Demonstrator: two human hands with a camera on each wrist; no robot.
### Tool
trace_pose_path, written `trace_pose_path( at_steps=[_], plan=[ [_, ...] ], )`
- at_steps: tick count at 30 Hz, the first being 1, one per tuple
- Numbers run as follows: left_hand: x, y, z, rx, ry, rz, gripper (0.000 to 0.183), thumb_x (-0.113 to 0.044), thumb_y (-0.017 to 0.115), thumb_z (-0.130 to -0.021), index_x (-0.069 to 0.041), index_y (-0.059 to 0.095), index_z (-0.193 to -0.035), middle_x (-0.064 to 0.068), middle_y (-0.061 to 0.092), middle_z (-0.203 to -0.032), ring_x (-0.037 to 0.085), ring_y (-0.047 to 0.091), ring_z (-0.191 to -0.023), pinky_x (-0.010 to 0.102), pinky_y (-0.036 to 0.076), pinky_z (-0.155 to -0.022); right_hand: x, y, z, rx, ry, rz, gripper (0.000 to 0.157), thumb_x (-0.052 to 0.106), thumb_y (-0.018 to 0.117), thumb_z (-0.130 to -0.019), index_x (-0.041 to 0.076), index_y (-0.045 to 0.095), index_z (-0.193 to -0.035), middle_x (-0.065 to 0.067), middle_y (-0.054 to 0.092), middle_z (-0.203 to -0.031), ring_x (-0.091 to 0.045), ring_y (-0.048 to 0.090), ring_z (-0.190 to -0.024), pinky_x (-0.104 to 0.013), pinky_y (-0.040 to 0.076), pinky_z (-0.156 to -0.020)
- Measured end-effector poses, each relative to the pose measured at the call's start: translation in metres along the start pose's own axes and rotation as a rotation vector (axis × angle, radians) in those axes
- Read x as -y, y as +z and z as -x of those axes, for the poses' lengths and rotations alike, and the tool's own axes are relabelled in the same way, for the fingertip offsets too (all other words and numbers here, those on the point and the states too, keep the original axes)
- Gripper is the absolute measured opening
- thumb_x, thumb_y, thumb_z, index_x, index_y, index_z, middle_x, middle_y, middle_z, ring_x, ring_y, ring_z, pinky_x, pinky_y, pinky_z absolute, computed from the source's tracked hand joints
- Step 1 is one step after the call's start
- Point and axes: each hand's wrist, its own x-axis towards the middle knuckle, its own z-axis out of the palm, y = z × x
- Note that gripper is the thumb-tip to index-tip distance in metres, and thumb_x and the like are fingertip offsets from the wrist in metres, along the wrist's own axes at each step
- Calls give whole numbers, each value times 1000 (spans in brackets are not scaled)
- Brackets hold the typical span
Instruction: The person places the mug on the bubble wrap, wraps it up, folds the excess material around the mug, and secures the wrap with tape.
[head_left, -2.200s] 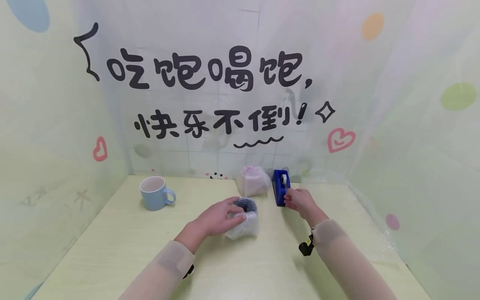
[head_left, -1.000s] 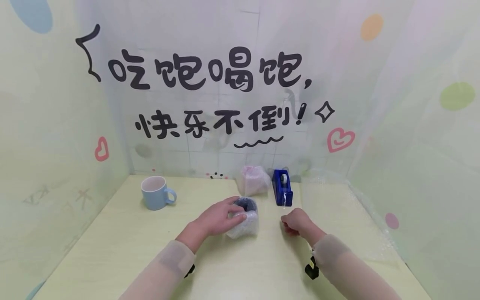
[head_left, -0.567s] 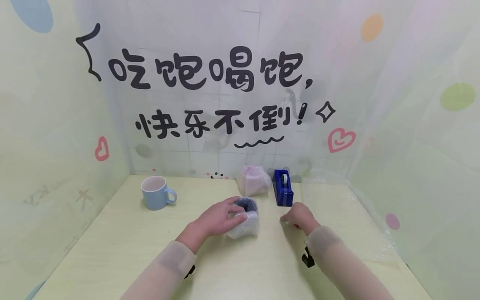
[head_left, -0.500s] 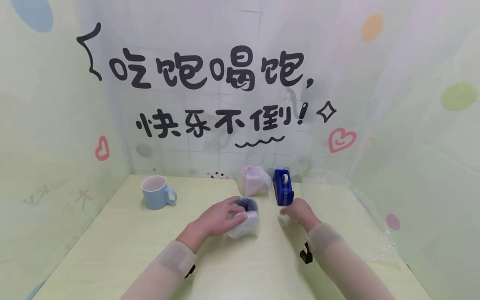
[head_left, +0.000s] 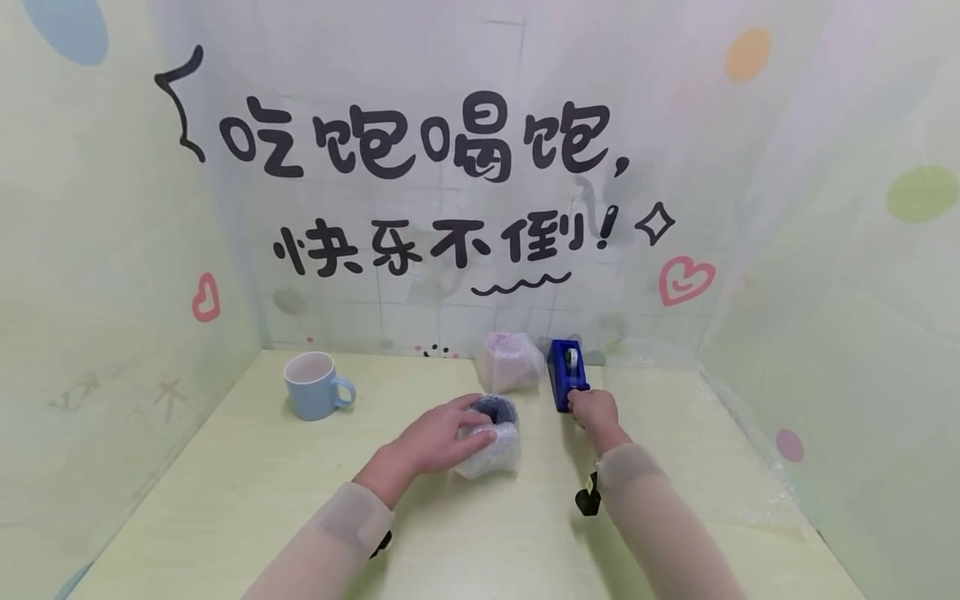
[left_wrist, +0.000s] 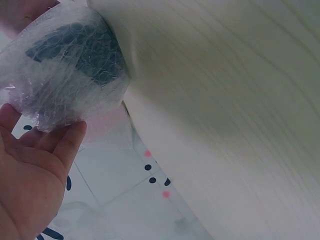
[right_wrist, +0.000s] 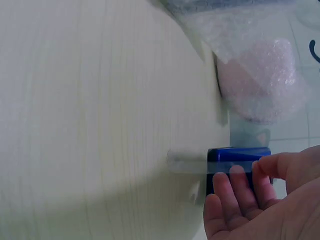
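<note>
My left hand point(head_left: 431, 437) holds a dark blue-grey cup wrapped in bubble wrap point(head_left: 491, 457), its fingers at the open top. In the left wrist view the fingertips press the crinkled wrap point(left_wrist: 75, 60). At the front end of a blue tape dispenser point(head_left: 561, 375) is my right hand point(head_left: 597, 414). Thumb and forefinger of that hand pinch a clear strip of tape point(right_wrist: 187, 165) in the right wrist view. The strip runs across the dispenser point(right_wrist: 235, 153) and out past its side. Whether it is cut from the roll cannot be made out.
A light blue mug point(head_left: 311, 387) stands at the back left. Behind the wrapped cup sits a pink bubble-wrapped bundle point(head_left: 512, 362). A bubble wrap sheet point(head_left: 675, 433) lies flat on the right of the pale table point(head_left: 262, 500), against curtain-like walls.
My right hand drew tape toward me from the dispenser, then moved back up to its front edge. The left hand and the wrapped cup have stayed in place.
</note>
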Motion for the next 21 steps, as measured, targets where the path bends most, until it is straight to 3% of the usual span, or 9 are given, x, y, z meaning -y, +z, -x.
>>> trace_pose_path(
  at_steps=[6,14,21],
  plan=[
    [-2,-2,-1,-5,1,-15,51,-49,60,-110,-11,75,-141,18,46,-172,45,48,-156,61,40,-128,0,-1,-6,46,54,-161,29,22,54,-104,-2,66,-116,-8,68,-92,-16,54,-70,-27,42,-62],
    [-1,-1,-2,12,-17,-16,50,-49,61,-110,-12,75,-141,17,45,-173,44,47,-157,61,40,-129,1,-2,-7,72,87,-173,20,14,54,-99,-1,63,-110,-9,69,-93,-17,59,-78,-31,48,-73],
    [0,1,0,6,-17,-14,51,-48,61,-109,-11,75,-141,18,45,-172,45,48,-156,61,40,-128,2,-2,-8,79,87,-184,18,6,57,-96,-5,62,-109,-11,67,-92,-16,61,-75,-27,51,-68]
  ],
)
